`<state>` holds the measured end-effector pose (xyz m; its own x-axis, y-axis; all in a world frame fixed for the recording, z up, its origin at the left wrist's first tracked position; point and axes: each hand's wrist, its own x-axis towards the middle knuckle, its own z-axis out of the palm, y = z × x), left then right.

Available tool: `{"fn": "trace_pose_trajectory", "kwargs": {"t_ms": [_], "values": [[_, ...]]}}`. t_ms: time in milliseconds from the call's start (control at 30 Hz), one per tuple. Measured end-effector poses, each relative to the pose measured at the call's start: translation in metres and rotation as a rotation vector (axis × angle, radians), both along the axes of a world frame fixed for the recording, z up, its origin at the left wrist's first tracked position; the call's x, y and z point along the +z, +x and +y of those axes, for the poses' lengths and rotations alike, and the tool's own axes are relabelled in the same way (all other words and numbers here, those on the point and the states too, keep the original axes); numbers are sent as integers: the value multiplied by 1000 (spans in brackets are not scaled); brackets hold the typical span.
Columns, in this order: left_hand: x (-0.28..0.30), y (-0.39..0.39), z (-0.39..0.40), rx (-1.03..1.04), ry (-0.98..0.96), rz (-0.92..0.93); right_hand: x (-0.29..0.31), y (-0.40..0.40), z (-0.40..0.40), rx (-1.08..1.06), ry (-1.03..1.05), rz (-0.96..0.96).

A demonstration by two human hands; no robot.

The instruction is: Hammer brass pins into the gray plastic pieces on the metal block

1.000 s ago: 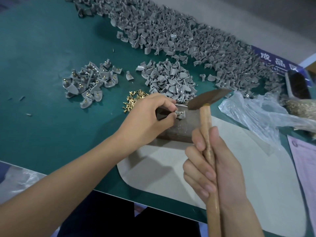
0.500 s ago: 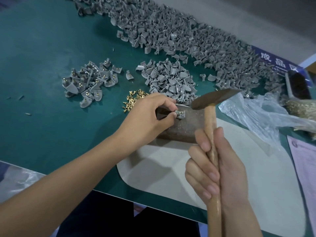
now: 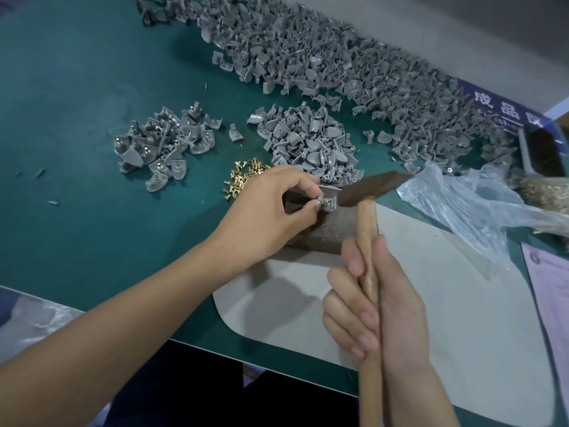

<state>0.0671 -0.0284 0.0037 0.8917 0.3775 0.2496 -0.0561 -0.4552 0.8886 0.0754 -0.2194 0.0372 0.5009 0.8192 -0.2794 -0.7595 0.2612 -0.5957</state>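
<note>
A dark metal block sits on the green table. On its top, my left hand pinches a small gray plastic piece with a brass pin in it. My right hand grips the wooden handle of a hammer. The hammer's dark head hovers just to the right of the piece, very close to it. Loose brass pins lie in a small heap left of the block, partly hidden by my left hand.
A heap of gray pieces with pins lies at left. A smaller gray heap is behind the block, and a long large one runs along the back. A clear plastic bag, a brush and a pale mat are at right.
The hammer head has come down and leftward toward the gray piece after rising slightly half a second ago. My left hand stays in place on the piece.
</note>
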Motion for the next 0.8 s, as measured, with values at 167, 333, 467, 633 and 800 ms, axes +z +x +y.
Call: {"fn": "trace_pose_trajectory", "kwargs": {"t_ms": [167, 333, 467, 633, 800], "values": [[-1, 0, 0, -13, -31, -5, -1, 1, 0, 58, 30, 14], [-1, 0, 0, -13, 24, -19, 3, -1, 1, 67, 52, 12], [-2, 0, 0, -14, -24, -3, 2, -5, 2, 24, -50, -38], [-1, 0, 1, -7, -26, 2, 0, -7, 2, -37, -80, -73], [-1, 0, 0, -6, 7, 9, 3, -4, 1, -8, -5, -46]]}}
